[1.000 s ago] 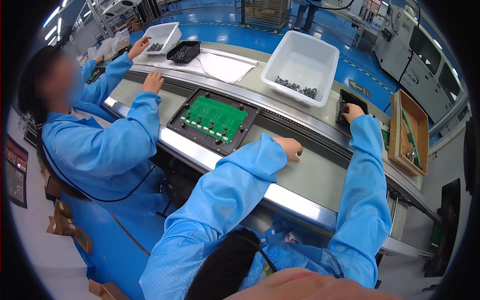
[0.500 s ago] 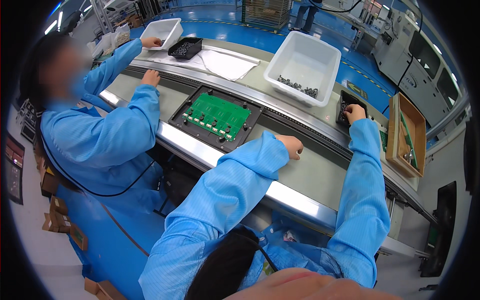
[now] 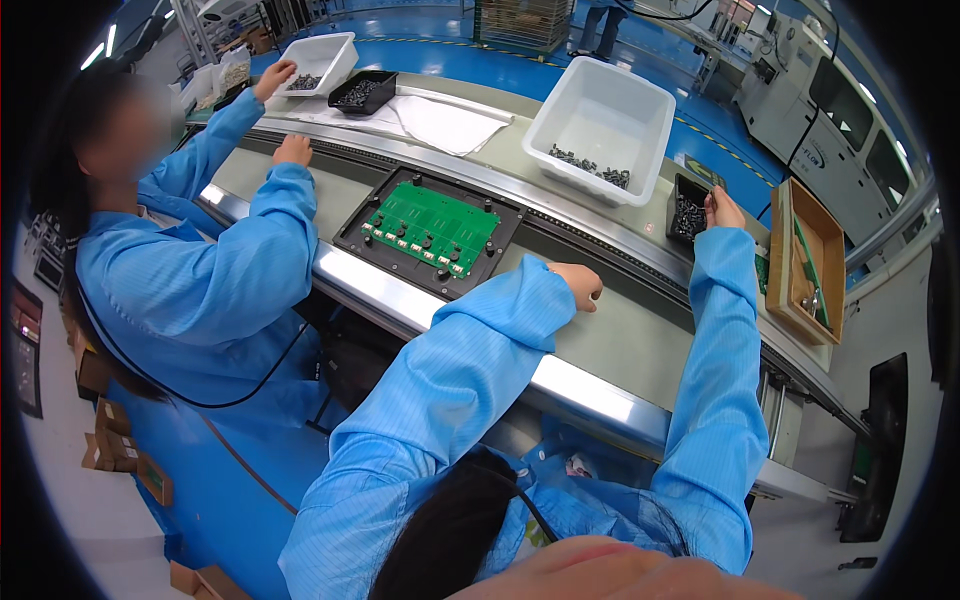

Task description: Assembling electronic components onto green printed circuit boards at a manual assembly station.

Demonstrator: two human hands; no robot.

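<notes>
My left hand (image 3: pixel 577 287) hovers over the conveyor line with its fingers curled in; whatever they hold, if anything, is hidden. To its left, a green circuit board (image 3: pixel 425 222) rests in a black carrier frame (image 3: pixel 350 238), with white connectors and dark round parts along its near side. My right hand (image 3: pixel 726 209) is at the right rim of a small black bin (image 3: pixel 688 212) full of small dark components. Its thumb and fingers are pinched together, and anything between them is too small to name.
Behind the line stands a large white tub (image 3: pixel 600 110) with dark components at its bottom. A wooden box (image 3: pixel 808 262) holding a green board sits at the far right. On the left, a co-worker (image 3: pixel 200 250) reaches toward a white tray (image 3: pixel 325 55) and a black bin (image 3: pixel 365 92).
My right hand has moved from inside the small black bin to its right rim. My left hand has barely moved. The co-worker's far hand has lifted out of the white tray.
</notes>
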